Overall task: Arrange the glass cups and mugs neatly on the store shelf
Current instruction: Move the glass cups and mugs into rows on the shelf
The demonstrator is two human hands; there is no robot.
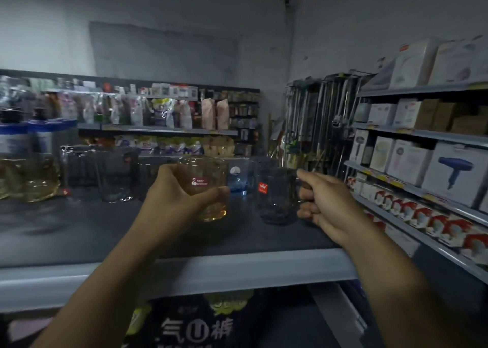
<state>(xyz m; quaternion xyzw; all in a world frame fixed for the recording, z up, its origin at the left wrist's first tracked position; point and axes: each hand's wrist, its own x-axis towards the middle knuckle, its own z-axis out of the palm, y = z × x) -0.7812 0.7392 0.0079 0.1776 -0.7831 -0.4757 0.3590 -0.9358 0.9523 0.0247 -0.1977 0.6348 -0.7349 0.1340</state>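
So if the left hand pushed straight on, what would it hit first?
Probably the blue glass just behind the amber cup that the left hand holds, though depth is unclear and it might slip past.

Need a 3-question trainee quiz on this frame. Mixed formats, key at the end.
1. True or false: the left hand holds the amber glass cup by a handle.
2. The right hand has its grip on the grey mug at the: A) rim B) handle C) base.
3. Fill in: the small glass seen between the two held pieces is tinted ___.

Key: 1 false, the fingers wrap its body; 2 B; 3 blue.
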